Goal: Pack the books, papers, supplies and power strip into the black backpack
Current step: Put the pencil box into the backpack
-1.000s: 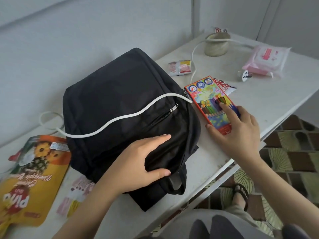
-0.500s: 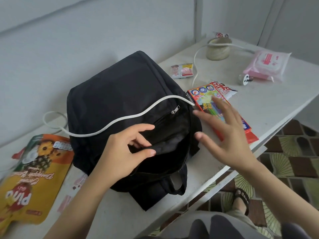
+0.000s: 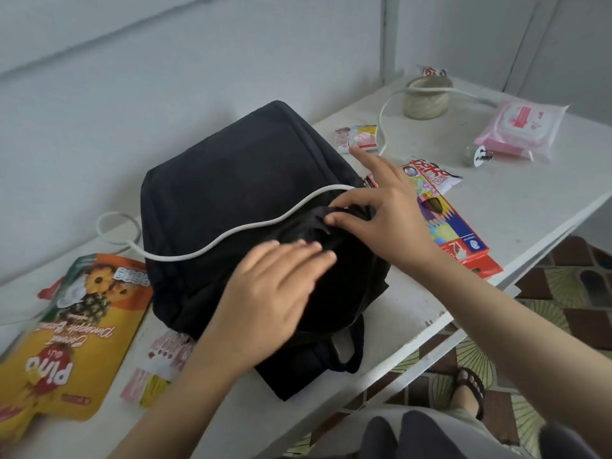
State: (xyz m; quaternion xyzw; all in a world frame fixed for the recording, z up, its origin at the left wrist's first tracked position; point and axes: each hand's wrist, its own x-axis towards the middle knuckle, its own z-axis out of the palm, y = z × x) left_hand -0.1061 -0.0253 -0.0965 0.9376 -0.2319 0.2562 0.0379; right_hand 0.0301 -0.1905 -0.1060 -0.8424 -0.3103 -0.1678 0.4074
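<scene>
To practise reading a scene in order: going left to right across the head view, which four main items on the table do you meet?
orange snack pouch → black backpack → coloured pencil box → pink wipes pack

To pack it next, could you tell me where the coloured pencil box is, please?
In the head view the coloured pencil box lies on the table, right of the black backpack, partly hidden by the right hand.

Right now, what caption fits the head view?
Right hand pinches the black backpack, left hand flat on it; white cable draped across, coloured pencil box alongside.
</scene>
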